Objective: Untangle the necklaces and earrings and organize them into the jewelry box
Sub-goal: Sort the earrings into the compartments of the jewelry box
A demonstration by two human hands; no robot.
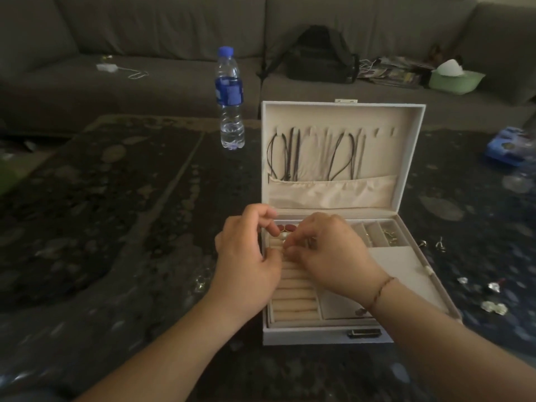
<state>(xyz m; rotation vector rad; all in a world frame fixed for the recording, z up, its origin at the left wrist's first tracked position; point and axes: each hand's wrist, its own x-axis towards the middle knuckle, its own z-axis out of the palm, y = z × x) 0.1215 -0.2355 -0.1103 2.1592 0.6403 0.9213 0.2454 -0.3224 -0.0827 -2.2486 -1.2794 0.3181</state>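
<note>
The jewelry box (333, 335) stands open on the dark table (101, 213), its lid upright; dark cord necklaces (293, 155) hang from the hooks inside the lid, above a fabric pocket. Both hands meet over the ring rolls (293, 303) at the box's left side; the left hand (249, 250) and the right hand (330, 250) have their fingertips curled together, pinching a small gold piece (285, 242) — probably an earring, the view is too blurred to be sure. Loose earrings (435, 245) lie on the table just right of the box; a water bottle (229, 97) stands behind it — well apart.
</note>
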